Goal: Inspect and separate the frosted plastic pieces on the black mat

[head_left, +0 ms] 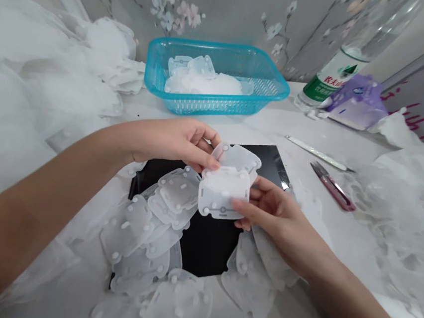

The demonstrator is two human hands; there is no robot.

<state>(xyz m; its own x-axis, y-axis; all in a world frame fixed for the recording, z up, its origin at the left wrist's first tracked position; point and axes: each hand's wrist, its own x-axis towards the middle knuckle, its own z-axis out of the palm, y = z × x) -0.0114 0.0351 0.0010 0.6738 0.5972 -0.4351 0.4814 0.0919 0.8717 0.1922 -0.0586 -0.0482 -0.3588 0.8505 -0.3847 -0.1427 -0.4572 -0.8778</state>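
Over a black mat [211, 249] I hold translucent white plastic pieces [224, 190] with rounded corners, small slots and round studs. My left hand [187, 144] pinches the far piece at its upper left edge, thumb on top. At the lower right, my right hand [271, 207] grips the nearer piece, thumb across its face and fingers behind. The two pieces overlap; whether they are joined I cannot tell. Similar loose pieces [177, 188] lie in an overlapping pile left of the hands, and more [253, 273] lie under my right wrist.
A blue basket [211, 106] with more pieces stands at the back. Thread snips [333, 185] and a thin white-handled tool [315, 151] lie at right. Behind them are a water bottle [330, 80] and a purple packet [360, 101]. White sheet-like material [35, 87] is heaped at left.
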